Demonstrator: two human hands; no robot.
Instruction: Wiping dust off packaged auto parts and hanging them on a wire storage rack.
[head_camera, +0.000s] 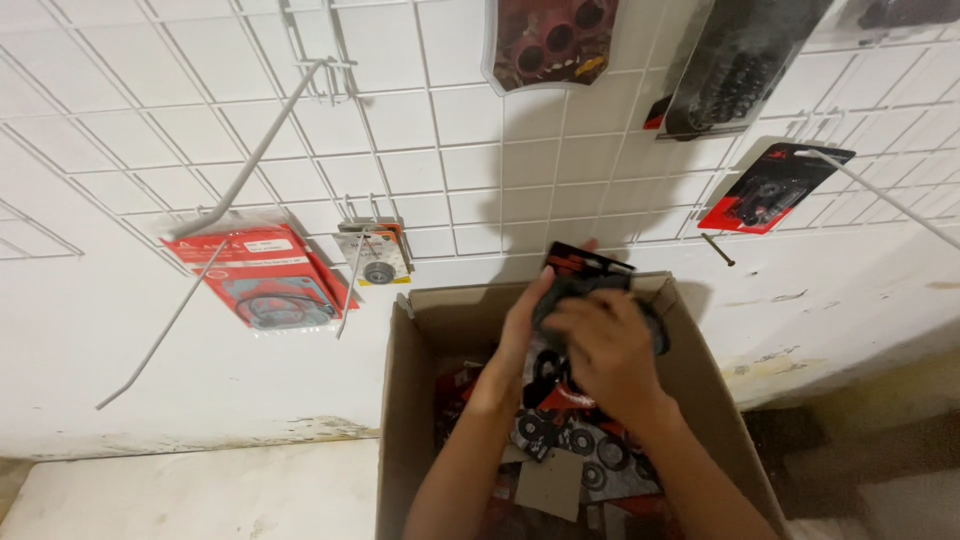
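With both the left hand (528, 322) and right hand (603, 350) closed around one pack (583, 268) above the box (412, 400), a loosened grip would likely drop it among the packs below.

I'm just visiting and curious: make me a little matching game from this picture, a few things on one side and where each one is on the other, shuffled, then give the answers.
Things:
1. black and red packet
2. cardboard box
3. red flat packet with black rings
4. small packet with a round metal part

Places:
A. hanging on the wall grid, far left
B. held in both hands above the box
C. standing open below the wall grid, full of packets
D. hanging on a hook just left of the box's top edge

Pairs: 1-B, 2-C, 3-A, 4-D
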